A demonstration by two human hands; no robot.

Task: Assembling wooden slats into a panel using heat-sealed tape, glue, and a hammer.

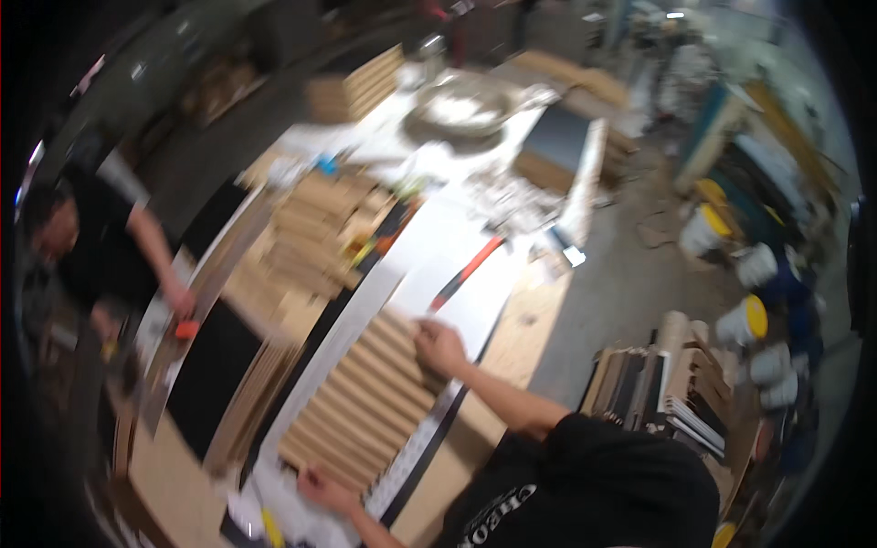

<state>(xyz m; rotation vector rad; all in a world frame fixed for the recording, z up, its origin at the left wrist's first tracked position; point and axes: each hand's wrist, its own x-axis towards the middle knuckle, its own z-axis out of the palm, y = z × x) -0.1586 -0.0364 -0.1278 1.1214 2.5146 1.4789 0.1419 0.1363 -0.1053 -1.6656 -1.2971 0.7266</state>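
Observation:
In front of me lies a ribbed wooden panel (365, 397), tan with darker grooves, tilted across the table on white sheeting. Curled around its far right corner are the fingers of my right hand (440, 347). At the near left end my left hand (327, 491) pinches the panel's edge with closed fingers. Just beyond my right hand, a red-and-black handled tool (468, 272) rests on a white sheet (457, 228); its exact kind is blurred. A yellow-handled item (272, 527) lies close to my left hand.
Stacked wooden strips (315, 224) and black-faced boards (215, 379) fill the table's left side. A co-worker (91, 237) stands there, one hand near an orange item (187, 330). Farther off is a round metal basin (461, 105). Yellow-lidded buckets (742, 320) and upright boards (649, 384) stand right.

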